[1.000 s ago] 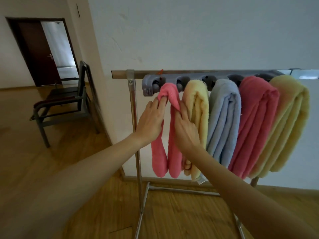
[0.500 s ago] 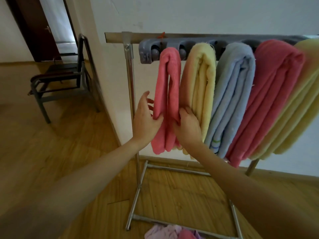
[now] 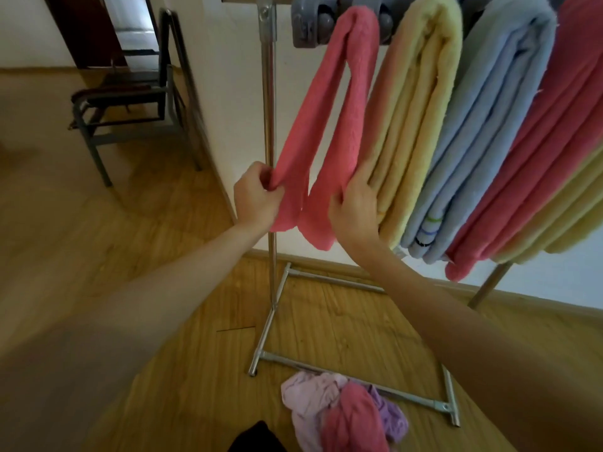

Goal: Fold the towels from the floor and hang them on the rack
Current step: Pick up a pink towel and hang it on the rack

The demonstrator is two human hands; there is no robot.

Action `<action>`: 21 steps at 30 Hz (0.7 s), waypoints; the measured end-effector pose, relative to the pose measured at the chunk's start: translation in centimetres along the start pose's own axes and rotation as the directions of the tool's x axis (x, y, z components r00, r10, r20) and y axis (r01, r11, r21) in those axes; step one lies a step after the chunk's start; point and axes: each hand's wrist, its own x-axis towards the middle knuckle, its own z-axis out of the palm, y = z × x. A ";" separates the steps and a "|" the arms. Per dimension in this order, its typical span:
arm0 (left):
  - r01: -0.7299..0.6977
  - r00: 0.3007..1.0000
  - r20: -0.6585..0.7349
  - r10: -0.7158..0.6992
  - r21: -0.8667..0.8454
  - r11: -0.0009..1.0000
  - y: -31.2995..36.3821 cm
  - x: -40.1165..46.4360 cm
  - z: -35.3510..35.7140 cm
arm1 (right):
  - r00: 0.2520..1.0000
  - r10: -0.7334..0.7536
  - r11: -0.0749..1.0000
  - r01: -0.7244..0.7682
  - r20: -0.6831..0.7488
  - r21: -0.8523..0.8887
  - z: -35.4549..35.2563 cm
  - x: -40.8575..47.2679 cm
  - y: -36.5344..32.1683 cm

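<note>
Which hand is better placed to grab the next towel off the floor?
Probably right: both grip the pink towel, but the right hand hangs almost over the towel pile; the left hand is offset.

Colours, quick rundown: a pink towel (image 3: pixel 326 125) is seen at 12 o'clock and a pale yellow towel (image 3: pixel 421 102) at 1. The light blue towel (image 3: pixel 489 109) next along is striped green, blue and black near its bottom end. A second pink towel (image 3: pixel 554 141) and a second yellow towel (image 3: pixel 574 216) are spotted toward 2 and 3. The rack (image 3: pixel 269 125) is finished in silver, and the floor (image 3: pixel 98 249) is done in brown wood. A lilac, pink and purple heap (image 3: pixel 342 415) is seen at 6.
</note>
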 end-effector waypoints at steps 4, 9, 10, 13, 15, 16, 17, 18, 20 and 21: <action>-0.022 1.000 0.015 0.022 0.018 1.000 0.2 -0.5 0.2 | 0.992 0.122 0.989 -0.120 0.019 -0.083 0.5 -0.1 0.7; -0.071 0.986 0.154 0.068 0.010 0.997 -0.2 -2.6 2.2 | 0.982 0.122 0.989 -0.109 0.145 -0.098 0.1 -0.8 3.1; -0.085 0.977 0.195 0.081 0.012 0.996 -0.5 -3.3 2.6 | 0.979 0.097 0.991 -0.079 0.182 -0.104 -0.1 -1.4 3.8; -0.087 0.946 0.315 0.071 0.035 0.996 -2.1 -6.5 3.9 | 0.964 0.005 0.993 0.026 0.264 -0.115 -0.8 -4.4 6.9; -0.045 0.926 0.378 0.006 0.093 0.995 -4.3 -9.3 5.0 | 0.940 -0.004 0.983 0.067 0.341 -0.173 -1.2 -7.5 9.7; -0.019 0.910 0.413 -0.035 0.126 0.992 -5.6 -10.8 5.7 | 0.926 0.019 0.977 0.063 0.377 -0.202 -1.4 -9.2 11.1; 0.006 0.888 0.452 -0.078 0.158 0.987 -6.8 -12.4 6.4 | 0.907 0.052 0.971 0.051 0.417 -0.233 -1.5 -11.0 12.7; 0.026 0.861 0.495 -0.118 0.189 0.982 -8.2 -14.0 7.1 | 0.882 0.094 0.965 0.034 0.461 -0.261 -1.5 -12.7 14.3; 0.057 0.789 0.576 -0.214 0.279 0.959 -10.7 -17.2 8.8 | 0.809 0.217 0.943 -0.029 0.547 -0.331 -1.2 -16.2 17.7; 0.063 0.753 0.604 -0.261 0.329 0.942 -11.9 -18.7 9.7 | 0.763 0.284 0.927 -0.066 0.580 -0.368 -0.9 -17.9 19.3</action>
